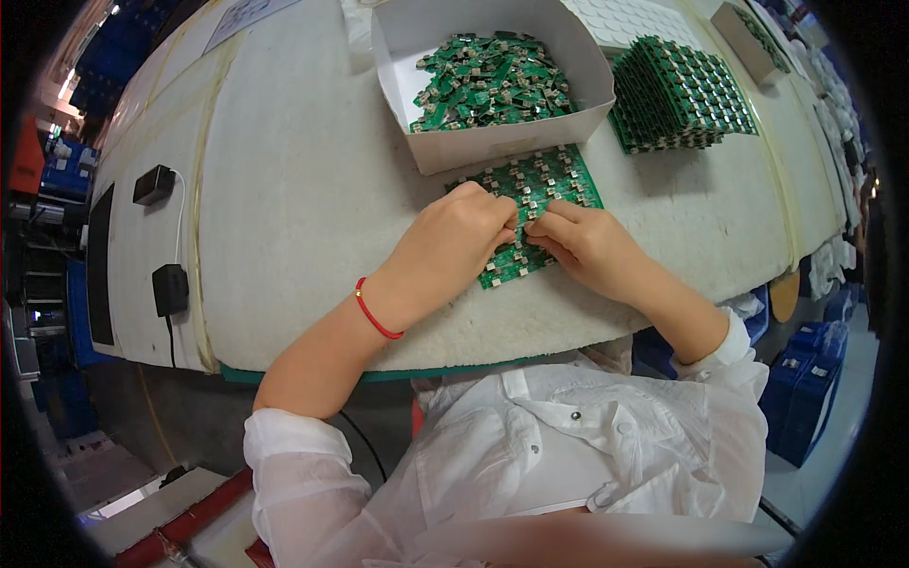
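Note:
A green circuit board panel [559,173] with rows of small metal connectors is in front of the white box, partly covered by my hands. My left hand [453,235], with a red cord bracelet at its wrist, is closed with its fingertips pinched on the panel's middle. Close beside it, my right hand [589,248] is also closed, thumb and forefinger pinching the panel. The two sets of fingertips almost meet. Just what lies between them is hidden by the fingers.
Beyond the panel stands an open white box [511,145] holding many small separate circuit boards [492,80]. A tall stack of circuit board panels [682,99] is to its right, near a white tray [634,21]. At the left lie a black adapter [170,290] and a small black box [153,185] with cables.

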